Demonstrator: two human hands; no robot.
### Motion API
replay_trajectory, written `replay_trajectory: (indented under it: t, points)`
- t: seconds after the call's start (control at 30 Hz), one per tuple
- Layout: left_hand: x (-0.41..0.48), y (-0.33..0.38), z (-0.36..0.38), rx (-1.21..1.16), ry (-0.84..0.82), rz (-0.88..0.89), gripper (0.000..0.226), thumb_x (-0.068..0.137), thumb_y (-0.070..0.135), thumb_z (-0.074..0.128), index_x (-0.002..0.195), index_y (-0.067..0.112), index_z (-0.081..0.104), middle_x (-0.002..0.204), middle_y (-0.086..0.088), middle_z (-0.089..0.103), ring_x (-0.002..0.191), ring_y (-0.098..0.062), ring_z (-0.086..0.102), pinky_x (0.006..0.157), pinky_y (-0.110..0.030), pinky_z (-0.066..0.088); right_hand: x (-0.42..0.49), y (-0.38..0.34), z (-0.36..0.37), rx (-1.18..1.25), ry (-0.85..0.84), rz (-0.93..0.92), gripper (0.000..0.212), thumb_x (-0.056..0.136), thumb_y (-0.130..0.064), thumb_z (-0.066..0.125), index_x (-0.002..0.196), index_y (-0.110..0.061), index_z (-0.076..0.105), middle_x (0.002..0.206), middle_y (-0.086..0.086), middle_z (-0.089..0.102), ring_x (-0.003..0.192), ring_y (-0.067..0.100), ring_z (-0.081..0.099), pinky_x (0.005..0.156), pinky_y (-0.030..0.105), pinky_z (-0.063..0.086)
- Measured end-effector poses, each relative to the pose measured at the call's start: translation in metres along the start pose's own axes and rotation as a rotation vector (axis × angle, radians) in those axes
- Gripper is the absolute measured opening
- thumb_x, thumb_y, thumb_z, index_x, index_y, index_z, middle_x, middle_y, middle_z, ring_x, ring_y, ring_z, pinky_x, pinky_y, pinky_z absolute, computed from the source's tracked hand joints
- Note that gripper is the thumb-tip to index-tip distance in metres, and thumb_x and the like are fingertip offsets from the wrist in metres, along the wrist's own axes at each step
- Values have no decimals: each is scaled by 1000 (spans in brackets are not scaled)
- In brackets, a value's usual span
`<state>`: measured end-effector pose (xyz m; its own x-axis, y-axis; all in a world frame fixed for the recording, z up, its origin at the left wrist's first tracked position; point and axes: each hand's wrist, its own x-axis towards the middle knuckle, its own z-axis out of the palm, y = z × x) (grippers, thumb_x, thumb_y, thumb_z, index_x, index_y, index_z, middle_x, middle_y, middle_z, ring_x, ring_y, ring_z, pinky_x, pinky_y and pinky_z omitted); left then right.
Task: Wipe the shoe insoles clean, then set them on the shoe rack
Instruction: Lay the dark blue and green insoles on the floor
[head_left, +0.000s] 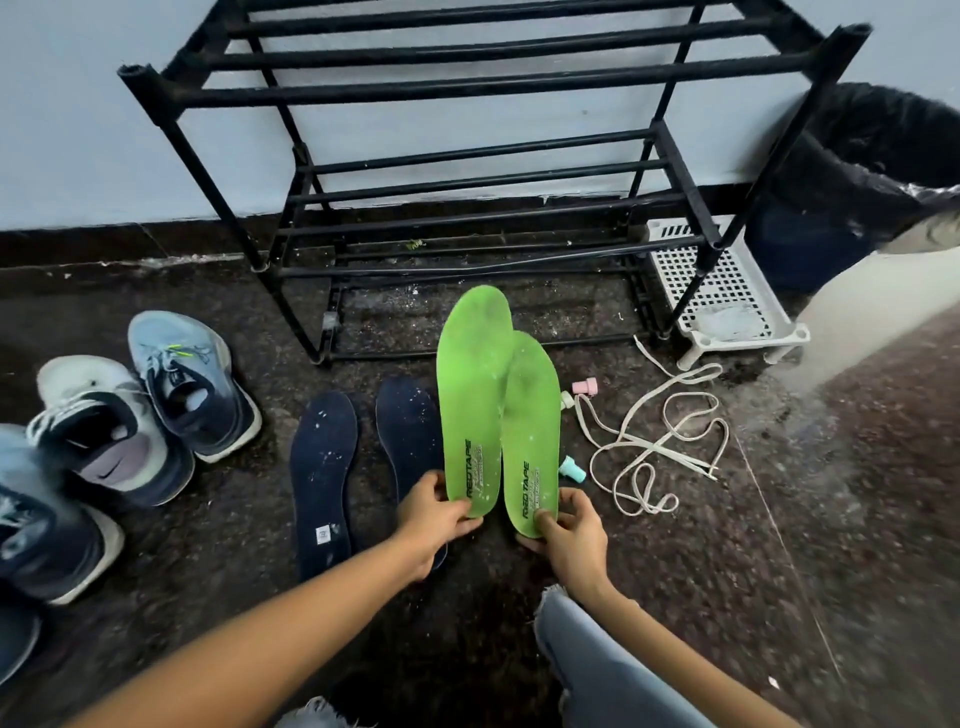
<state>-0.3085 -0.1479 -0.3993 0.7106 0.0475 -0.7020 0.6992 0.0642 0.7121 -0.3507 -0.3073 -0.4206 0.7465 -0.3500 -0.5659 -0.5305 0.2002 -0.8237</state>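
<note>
My left hand (436, 512) pinches the heel of the left green insole (475, 395), and my right hand (569, 535) pinches the heel of the right green insole (530, 426), fingers curled round each. I've got both in front of the black shoe rack (467, 171), toes pointing at it, the right one lapping over the left one's edge. They're bright green, with black REDTAPE lettering near the heels and pale dusty smudges and white specks across the tops. Two navy insoles (322, 467) lie flat on the floor (675, 571) just to the left, speckled white too.
</note>
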Motion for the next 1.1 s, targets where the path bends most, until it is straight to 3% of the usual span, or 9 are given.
replay_trajectory:
  t: [0.23, 0.37, 0.5, 0.63, 0.73, 0.9, 1.1]
  points:
    - [21, -37, 3, -9, 77, -87, 28, 88, -14, 56, 109, 4, 52, 111, -17, 64, 95, -28, 68, 69, -29, 60, 14, 14, -6, -132, 61, 87, 15, 86, 5, 57, 88, -9, 55, 90, 10, 65, 76, 20, 66, 54, 30, 58]
    - [28, -49, 1, 25, 111, -119, 26, 89, -12, 56, 110, 2, 53, 111, -16, 64, 94, -27, 68, 70, -28, 60, 22, 18, -11, -415, 182, 70, 10, 80, -10, 60, 83, -19, 59, 79, 0, 68, 76, 19, 64, 64, 27, 48]
    - [28, -57, 1, 35, 149, -131, 24, 90, -8, 57, 112, 1, 54, 109, -15, 66, 96, -26, 68, 67, -24, 59, 24, 19, -9, -465, 215, 70, 7, 78, -14, 59, 82, -20, 59, 74, -6, 66, 75, 17, 61, 66, 29, 43]
    - [26, -59, 5, 247, 186, -67, 14, 90, 7, 63, 104, 10, 59, 102, -6, 66, 86, -18, 69, 67, -24, 59, 25, 22, -7, -413, 218, 63, 9, 78, -12, 59, 77, -20, 58, 71, -2, 67, 69, 21, 66, 69, 33, 53]
    - [27, -61, 5, 441, 189, -9, 7, 90, 16, 63, 95, 13, 60, 92, -3, 66, 76, -15, 67, 76, -34, 60, 25, 26, -7, -443, 192, 59, 8, 79, -13, 61, 76, -19, 56, 70, 1, 68, 64, 20, 68, 66, 30, 53]
    - [27, -59, 4, 699, 221, 75, 22, 89, 28, 60, 89, 6, 58, 86, -11, 68, 76, -27, 69, 73, -43, 58, 28, 31, -10, -608, 153, 20, 7, 81, -20, 63, 79, -17, 57, 76, 2, 65, 79, 22, 61, 68, 30, 43]
    - [20, -41, 4, 768, 242, 81, 23, 92, 29, 56, 99, 10, 46, 89, -11, 67, 73, -25, 68, 70, -42, 59, 22, 26, -13, -666, 131, -85, 17, 83, -28, 62, 90, -17, 51, 84, 0, 60, 81, 20, 57, 75, 37, 48]
